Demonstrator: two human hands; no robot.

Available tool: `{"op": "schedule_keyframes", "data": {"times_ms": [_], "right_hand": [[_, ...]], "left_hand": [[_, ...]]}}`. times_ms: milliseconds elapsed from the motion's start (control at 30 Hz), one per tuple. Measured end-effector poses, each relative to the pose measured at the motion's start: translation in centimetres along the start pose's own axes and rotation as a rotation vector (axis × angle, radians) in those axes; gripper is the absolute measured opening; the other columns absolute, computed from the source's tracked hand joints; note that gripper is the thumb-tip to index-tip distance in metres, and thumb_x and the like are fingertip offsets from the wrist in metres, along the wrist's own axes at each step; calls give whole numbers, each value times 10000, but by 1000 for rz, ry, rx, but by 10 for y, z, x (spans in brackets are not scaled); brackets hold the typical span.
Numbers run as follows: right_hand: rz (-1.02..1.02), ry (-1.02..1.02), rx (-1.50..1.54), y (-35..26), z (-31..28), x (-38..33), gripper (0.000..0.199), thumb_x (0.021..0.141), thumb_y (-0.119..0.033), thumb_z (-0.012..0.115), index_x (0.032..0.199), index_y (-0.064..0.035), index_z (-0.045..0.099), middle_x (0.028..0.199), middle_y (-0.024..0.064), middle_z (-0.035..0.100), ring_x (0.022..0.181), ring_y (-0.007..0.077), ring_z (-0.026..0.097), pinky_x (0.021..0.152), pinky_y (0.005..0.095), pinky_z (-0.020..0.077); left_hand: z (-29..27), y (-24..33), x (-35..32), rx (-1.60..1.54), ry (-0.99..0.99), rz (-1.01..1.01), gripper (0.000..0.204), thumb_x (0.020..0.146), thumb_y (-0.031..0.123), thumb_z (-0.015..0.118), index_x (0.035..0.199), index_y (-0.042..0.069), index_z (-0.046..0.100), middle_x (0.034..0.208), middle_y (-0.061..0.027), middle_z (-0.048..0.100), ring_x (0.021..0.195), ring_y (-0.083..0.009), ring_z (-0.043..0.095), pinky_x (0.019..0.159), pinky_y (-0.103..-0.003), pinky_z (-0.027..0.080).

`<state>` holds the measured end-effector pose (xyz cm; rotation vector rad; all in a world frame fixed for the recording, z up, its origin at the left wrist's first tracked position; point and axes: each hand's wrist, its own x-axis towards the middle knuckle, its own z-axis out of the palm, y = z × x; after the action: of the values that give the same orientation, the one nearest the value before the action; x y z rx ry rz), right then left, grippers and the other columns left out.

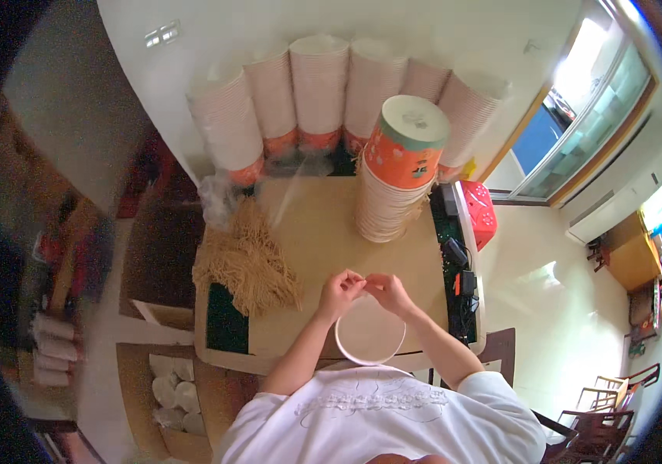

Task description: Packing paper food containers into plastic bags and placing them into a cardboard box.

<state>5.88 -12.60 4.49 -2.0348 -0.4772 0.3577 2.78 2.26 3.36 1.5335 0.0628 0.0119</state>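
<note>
Both my hands meet over the far rim of a white paper bowl (369, 334) that stands on the tan table (315, 232) right in front of me. My left hand (339, 294) and my right hand (387, 291) pinch something small and pale between their fingertips; what it is cannot be told. A pile of dry yellowish noodles (250, 263) lies on the table to the left of my hands. A tall stack of upside-down orange paper bowls (399, 166) rises at the far right of the table.
Several tall stacks of paper bowls (319, 89) in clear wrap lean against the white wall behind the table. A red basket (479, 210) and dark devices (458, 255) sit at the table's right edge. A cardboard box with white lids (172, 394) stands on the floor, lower left.
</note>
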Motion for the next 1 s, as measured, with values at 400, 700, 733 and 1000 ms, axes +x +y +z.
{"op": "schedule_keyframes", "data": {"times_ms": [400,700,733,1000], "right_hand": [[-66,271,-4,-3,-8,-28,111,757,-97,608,845,-30,615,803,87,623,752,171,594,685,275,464],[98,-330,-528,90,0,27,274,782,-307,540,705,-54,614,667,137,591,550,258,561,515,367,439],[87,-340,-524,81,3,30,274,782,-307,540,705,-54,614,667,137,591,550,258,561,515,367,439],[434,-154,817,77,-32,11,154,824,-211,553,873,-65,566,799,43,606,658,121,563,557,273,454]], "left_hand": [[-36,-67,-84,394,163,25,493,655,178,710,1058,34,465,901,-139,532,794,-234,528,683,-331,441],[-4,-61,-127,475,-17,-4,286,777,167,553,984,-21,491,893,-217,527,810,-354,540,713,-404,437],[-4,-69,-124,481,-3,-9,286,777,167,553,984,-21,491,893,-217,527,810,-354,540,713,-404,437],[10,-49,-54,987,54,56,180,712,81,512,886,57,554,809,-148,552,754,-337,552,649,-442,447]]}}
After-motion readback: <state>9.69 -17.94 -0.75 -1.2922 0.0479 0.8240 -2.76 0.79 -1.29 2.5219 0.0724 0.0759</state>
